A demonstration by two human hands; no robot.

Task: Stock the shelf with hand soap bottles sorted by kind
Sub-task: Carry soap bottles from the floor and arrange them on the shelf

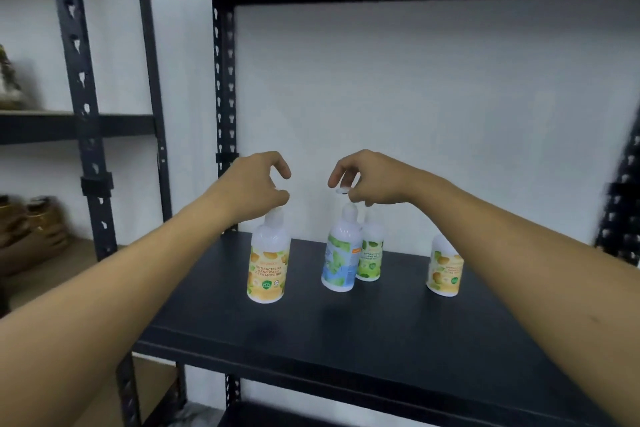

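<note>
Blue-labelled white plastic soap bottle [339, 260] stands upright on the black shelf board [381, 329], directly beneath the right hand [367, 180], whose fingertips pinch its pump top. Left hand [258, 184] curls loosely above the orange-labelled white bottle [268, 267], apparently holding nothing.

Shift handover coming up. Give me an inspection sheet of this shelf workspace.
Surface: black shelf board, bare at front.
Job's things: orange-label bottle; blue-label bottle with green-label bottle behind it; second orange-label bottle at right. All upright.
Clutter: nothing seen.
Hands: left hand curled above orange-label bottle's top; right hand pinches blue-label bottle's pump.
Cables: nothing seen.
Surroundings: white wall; neighbouring rack holding blurred items.
</note>
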